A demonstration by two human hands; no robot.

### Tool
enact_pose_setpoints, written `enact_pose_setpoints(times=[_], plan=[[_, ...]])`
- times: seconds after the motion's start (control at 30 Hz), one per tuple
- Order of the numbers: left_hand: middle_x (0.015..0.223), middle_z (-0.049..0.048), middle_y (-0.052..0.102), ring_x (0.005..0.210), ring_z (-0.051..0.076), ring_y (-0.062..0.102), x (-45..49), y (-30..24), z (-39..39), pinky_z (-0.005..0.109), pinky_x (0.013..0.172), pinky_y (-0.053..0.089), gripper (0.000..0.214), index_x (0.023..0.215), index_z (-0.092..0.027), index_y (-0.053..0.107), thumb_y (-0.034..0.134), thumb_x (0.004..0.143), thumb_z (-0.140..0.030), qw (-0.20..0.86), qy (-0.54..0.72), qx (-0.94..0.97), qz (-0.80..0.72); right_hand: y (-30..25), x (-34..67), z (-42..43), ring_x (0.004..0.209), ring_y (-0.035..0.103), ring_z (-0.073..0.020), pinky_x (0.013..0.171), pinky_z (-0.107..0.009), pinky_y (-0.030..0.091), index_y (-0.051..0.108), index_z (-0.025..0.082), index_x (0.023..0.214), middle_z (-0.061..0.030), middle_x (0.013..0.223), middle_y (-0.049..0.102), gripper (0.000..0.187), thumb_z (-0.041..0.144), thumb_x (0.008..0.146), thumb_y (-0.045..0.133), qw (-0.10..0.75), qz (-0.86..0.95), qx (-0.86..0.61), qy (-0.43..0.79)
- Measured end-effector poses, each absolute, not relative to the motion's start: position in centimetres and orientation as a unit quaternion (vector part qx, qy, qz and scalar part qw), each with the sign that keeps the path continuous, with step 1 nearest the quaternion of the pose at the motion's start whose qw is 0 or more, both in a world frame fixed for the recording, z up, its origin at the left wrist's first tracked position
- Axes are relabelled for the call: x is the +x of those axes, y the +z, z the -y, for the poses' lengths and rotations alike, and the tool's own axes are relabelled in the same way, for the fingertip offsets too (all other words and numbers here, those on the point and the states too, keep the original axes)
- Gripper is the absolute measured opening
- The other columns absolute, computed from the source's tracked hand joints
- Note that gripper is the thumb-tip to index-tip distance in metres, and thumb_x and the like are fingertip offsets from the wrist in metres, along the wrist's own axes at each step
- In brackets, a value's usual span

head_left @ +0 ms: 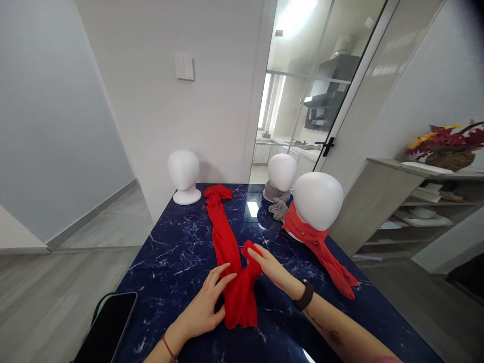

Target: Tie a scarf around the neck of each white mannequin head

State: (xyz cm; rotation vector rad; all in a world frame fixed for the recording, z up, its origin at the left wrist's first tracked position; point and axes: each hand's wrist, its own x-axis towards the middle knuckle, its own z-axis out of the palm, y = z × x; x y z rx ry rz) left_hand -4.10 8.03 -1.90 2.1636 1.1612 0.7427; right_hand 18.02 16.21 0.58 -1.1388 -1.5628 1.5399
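Illumination: bright, diffuse. Glare spots: glass door (302, 60), worktop (181, 257). Wide-angle distortion stretches edges; upper-right corner darkened.

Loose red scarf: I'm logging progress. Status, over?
Left hand touching loose red scarf; right hand on its bunched part. Scarf lengthwise on table. Phone left, clear of scarf.

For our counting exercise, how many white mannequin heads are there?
3: a bare mannequin head back left, one back right in a grey scarf, one nearer right in a coral scarf.

Red scarf (227, 242), white-veined navy tabletop (174, 252), white mannequin heads (318, 199), grey scarf (279, 207)
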Motion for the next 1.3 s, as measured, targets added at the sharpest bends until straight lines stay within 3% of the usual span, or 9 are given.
enact_pose_setpoints(times=[0.1,0.2,0.27,0.37,0.47,0.53,0.73,1.0,1.3], plan=[[0.148,0.0076,0.030,0.137,0.024,0.027,-4.2,-2.5,-9.1,0.047,0.113,0.024,0.060,0.135,-0.030,0.039,0.049,0.079,-0.012,0.312,0.409,0.721,-0.465,-1.5,17.2,-17.5,0.121,0.047,-0.0231,0.104,-0.041,0.035,0.043,0.016,0.132,-0.0133,0.129,0.050,0.054,0.045,0.087,0.052,0.365,0.721,-0.463,0.364],[0.132,0.0116,0.046,0.122,0.024,0.047,-4.8,-3.2,-12.6,0.045,0.102,0.040,0.042,0.123,-0.024,0.045,0.049,0.081,-0.020,0.304,0.582,0.506,-0.559,-3.1,16.3,-16.6,0.131,0.036,-0.0224,0.109,-0.039,0.031,0.027,0.021,0.143,-0.0118,0.143,0.035,0.072,0.039,0.082,0.061,0.284,0.818,-0.407,0.292],[0.122,0.0119,0.051,0.110,0.022,0.054,-5.7,-3.3,-15.9,0.042,0.096,0.044,0.035,0.115,-0.021,0.047,0.050,0.080,-0.021,0.274,0.626,0.366,-0.632,-3.5,15.8,-15.7,0.130,0.037,-0.0242,0.107,-0.041,0.034,0.027,0.027,0.144,-0.0087,0.145,0.034,0.077,0.040,0.078,0.066,0.232,0.853,-0.389,0.259],[0.113,0.0121,0.053,0.103,0.020,0.057,-7.5,-2.6,-21.2,0.037,0.090,0.048,0.039,0.115,-0.017,0.044,0.054,0.078,-0.021,0.197,0.623,0.299,-0.696,-3.4,15.3,-14.9,0.120,0.044,-0.0266,0.101,-0.045,0.037,0.042,0.032,0.134,-0.0055,0.137,0.043,0.062,0.042,0.078,0.067,0.192,0.877,-0.388,0.208],[0.121,0.0166,0.046,0.111,0.023,0.052,-9.8,-1.8,-25.7,0.039,0.094,0.044,0.048,0.119,-0.013,0.041,0.058,0.075,-0.022,0.152,0.603,0.304,-0.721,-3.4,15.2,-15.0,0.107,0.052,-0.0213,0.093,-0.038,0.042,0.055,0.027,0.116,-0.0044,0.122,0.053,0.031,0.030,0.085,0.060,0.194,0.880,-0.386,0.199],[0.124,0.0176,0.044,0.118,0.026,0.048,-11.6,-1.6,-28.1,0.041,0.101,0.039,0.052,0.120,-0.011,0.041,0.061,0.073,-0.020,0.125,0.583,0.327,-0.733,-3.6,15.2,-15.2,0.100,0.054,-0.0182,0.089,-0.033,0.043,0.057,0.025,0.108,-0.0031,0.113,0.055,0.024,0.019,0.086,0.057,0.199,0.876,-0.389,0.203],[0.136,0.0225,0.040,0.135,0.033,0.029,-17.7,-2.0,-33.5,0.046,0.112,0.020,0.070,0.126,-0.007,0.038,0.068,0.065,-0.024,0.075,0.510,0.412,-0.751,-4.2,15.2,-15.4,0.096,0.053,-0.0168,0.086,-0.030,0.042,0.055,0.025,0.103,-0.0007,0.107,0.057,0.023,0.013,0.084,0.055,0.195,0.874,-0.397,0.200],[0.130,0.0281,0.047,0.126,0.040,0.041,-21.7,-2.0,-41.4,0.051,0.104,0.033,0.085,0.123,-0.002,0.040,0.074,0.057,-0.042,0.063,0.474,0.434,-0.763,-6.5,15.3,-16.9,0.094,0.056,-0.0164,0.080,-0.026,0.042,0.054,0.025,0.103,-0.0020,0.107,0.059,0.022,0.020,0.081,0.056,0.177,0.905,-0.357,0.146],[0.121,0.0224,0.056,0.118,0.038,0.051,-22.0,-2.3,-45.2,0.049,0.100,0.040,0.082,0.118,-0.005,0.046,0.075,0.054,-0.048,0.037,0.494,0.437,-0.751,-8.1,15.4,-17.9,0.087,0.058,-0.0140,0.076,-0.023,0.041,0.055,0.025,0.103,-0.0010,0.103,0.061,0.017,0.029,0.087,0.058,0.173,0.915,-0.347,0.106]])
